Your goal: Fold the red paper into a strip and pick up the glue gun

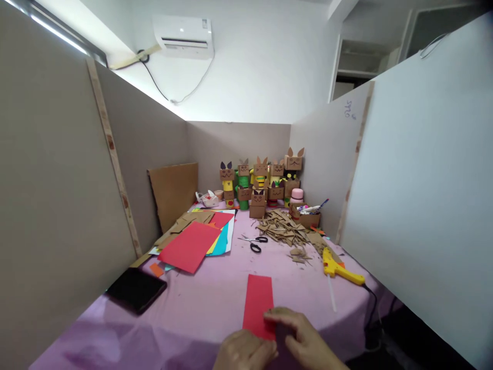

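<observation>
A red paper strip (259, 300) lies lengthwise on the pink cloth near the front edge. My left hand (244, 351) is at the strip's near end, its fingers bent and pressed on the paper. To its right, my right hand (298, 334) touches the strip's right side with the index fingertip, thumb held apart below. A dark patch between the hands is too unclear to name. The near end of the strip is hidden by my hands.
Black scissors (256, 244) lie beyond the strip. A yellow glue gun (342, 268) is at right, a black phone (136, 290) at left. Coloured sheets (190, 246), cardboard scraps (283, 226) and cardboard animal figures (258, 200) stand or lie farther back, between partitions.
</observation>
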The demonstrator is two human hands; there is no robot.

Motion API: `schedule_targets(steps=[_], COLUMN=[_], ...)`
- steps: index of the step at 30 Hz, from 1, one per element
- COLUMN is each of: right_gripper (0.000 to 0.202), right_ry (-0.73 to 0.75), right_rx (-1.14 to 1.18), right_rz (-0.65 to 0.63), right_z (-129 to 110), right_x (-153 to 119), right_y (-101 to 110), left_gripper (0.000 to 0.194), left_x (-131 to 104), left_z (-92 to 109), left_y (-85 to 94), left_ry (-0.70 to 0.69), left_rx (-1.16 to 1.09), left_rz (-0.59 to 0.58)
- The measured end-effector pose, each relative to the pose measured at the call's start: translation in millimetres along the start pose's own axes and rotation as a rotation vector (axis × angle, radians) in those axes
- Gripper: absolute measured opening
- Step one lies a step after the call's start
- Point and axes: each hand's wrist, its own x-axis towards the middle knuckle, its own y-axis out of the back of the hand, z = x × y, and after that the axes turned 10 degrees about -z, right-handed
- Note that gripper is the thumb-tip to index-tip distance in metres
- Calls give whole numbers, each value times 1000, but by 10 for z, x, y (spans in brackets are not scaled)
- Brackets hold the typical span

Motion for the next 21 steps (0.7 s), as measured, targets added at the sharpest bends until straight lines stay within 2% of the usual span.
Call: schedule_targets(steps=[2,4,6,8,10,11,14,15,18,21], right_gripper=[44,27,22,24,26,27,32,36,44,40], right_ry=[90,102,74,42,24,22,35,19,-131,-266], right_rx=[74,118,161,182,190,199,270,291,227,87], right_rz=[21,50,71,85,86,91,57,55,188,328], right_z=[-48,-103,-156,-201,-232,-238,-193,-154,12,158], right_x=[-107,-121,-83,-45,-34,-37,-46,-37,67,280], right_y=[-60,-74,-59,-40,-31,-27,2,23,115,178], left_gripper=[28,17,49,76,81,76,47,43,41,43], left_x=[88,85,12,-76,-121,-118,-30,9,99,125], left_z=[-7,-31,-76,-130,-168,-178,-174,-166,-146,-135], left_y=[17,9,-29,-70,-89,-86,-54,-45,-48,-84], left_ry=[24,79,238,476,671,731,797,802,804,812], left_rx=[-51,-216,-512,-882,-1160,-1245,-1310,-1311,-1324,-1314], left_rz=[-24,-66,-69,-17,13,-4,-91,-111,-145,-168])
